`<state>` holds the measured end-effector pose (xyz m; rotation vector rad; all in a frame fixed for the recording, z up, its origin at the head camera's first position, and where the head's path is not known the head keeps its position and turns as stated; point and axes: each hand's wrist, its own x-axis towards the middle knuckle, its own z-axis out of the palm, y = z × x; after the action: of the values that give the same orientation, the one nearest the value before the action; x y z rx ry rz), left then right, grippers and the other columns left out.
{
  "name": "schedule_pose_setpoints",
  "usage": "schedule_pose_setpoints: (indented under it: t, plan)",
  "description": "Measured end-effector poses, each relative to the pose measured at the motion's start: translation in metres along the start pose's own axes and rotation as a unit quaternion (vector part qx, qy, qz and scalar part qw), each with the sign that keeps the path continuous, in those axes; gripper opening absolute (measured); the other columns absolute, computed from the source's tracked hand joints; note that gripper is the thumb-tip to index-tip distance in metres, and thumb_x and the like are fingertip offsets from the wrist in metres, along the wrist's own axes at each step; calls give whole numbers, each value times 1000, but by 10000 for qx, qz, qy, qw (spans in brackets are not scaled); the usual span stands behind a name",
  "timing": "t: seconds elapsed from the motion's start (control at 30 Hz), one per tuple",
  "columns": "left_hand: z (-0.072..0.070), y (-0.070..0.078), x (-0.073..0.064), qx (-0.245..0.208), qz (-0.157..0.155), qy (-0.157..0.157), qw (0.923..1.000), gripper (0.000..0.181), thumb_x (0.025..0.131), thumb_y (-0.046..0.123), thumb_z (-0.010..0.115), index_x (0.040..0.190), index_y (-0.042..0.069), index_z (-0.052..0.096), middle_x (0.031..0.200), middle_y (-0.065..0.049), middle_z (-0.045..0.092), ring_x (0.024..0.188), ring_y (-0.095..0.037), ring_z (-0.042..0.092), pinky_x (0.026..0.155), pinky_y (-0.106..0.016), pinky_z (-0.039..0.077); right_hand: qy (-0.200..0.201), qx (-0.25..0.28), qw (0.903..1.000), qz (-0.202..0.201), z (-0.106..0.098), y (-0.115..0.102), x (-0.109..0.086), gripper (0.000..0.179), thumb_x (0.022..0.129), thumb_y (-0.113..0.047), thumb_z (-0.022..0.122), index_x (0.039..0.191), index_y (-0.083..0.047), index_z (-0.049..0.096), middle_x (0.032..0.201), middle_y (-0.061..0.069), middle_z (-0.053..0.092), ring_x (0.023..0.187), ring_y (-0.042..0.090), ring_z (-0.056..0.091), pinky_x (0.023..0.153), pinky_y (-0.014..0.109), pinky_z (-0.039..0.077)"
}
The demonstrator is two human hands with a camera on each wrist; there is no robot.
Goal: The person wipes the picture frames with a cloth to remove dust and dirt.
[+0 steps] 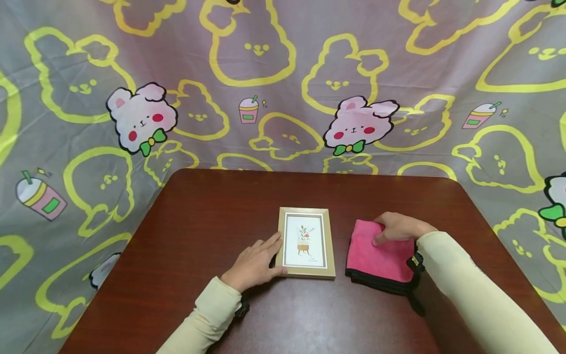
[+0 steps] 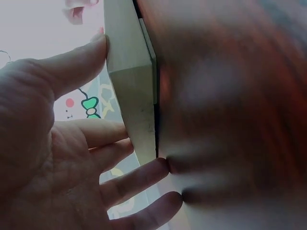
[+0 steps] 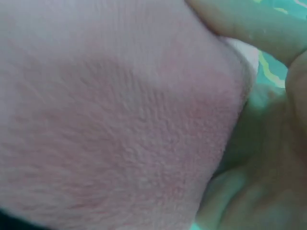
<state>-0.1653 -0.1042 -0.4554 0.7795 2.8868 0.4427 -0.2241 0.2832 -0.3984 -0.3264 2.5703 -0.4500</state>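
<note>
A light wood picture frame (image 1: 328,231), holding a print of a potted plant, lies face up on the table in the head view. My left hand (image 1: 254,265) touches its left side with outstretched fingers, the thumb at the near left corner. In the left wrist view the thumb and two fingers meet the frame (image 2: 132,91), while other fingertips rest on the tabletop. To the right is a folded pink cloth (image 1: 376,258) with black edging. My right hand (image 1: 400,226) grips its far right part, thumb over the top; the right wrist view shows fingers behind the cloth (image 3: 120,134).
The dark red-brown wooden table (image 1: 212,206) has rounded far corners. A grey curtain (image 1: 274,44) with yellow outlines and cartoon rabbits hangs close behind it and along both sides. Black bands sit at both wrists, and a black strap (image 1: 415,304) hangs beside the cloth.
</note>
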Motion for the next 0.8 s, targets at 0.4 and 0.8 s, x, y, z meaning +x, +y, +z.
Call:
schedule_pose_setpoints:
  t: [0.4,0.8]
  plan:
    - [-1,0,-1,14,8,21,10000,79,87,48,70,149,7,45,160,-6,38,126,-33,54,93,-51,50,-117,1615,9867,-102,-32,2,-20,49,91,-39,68,121,-2,55,92,7,61,84,20,59,69,34,51]
    - [0,-1,-1,39,14,56,10000,79,88,51,69,149,9,45,160,-6,38,127,-32,54,92,-50,50,3114,1638,9360,70,-53,-31,-13,41,98,-40,58,110,-1,60,82,12,66,67,16,61,59,31,48]
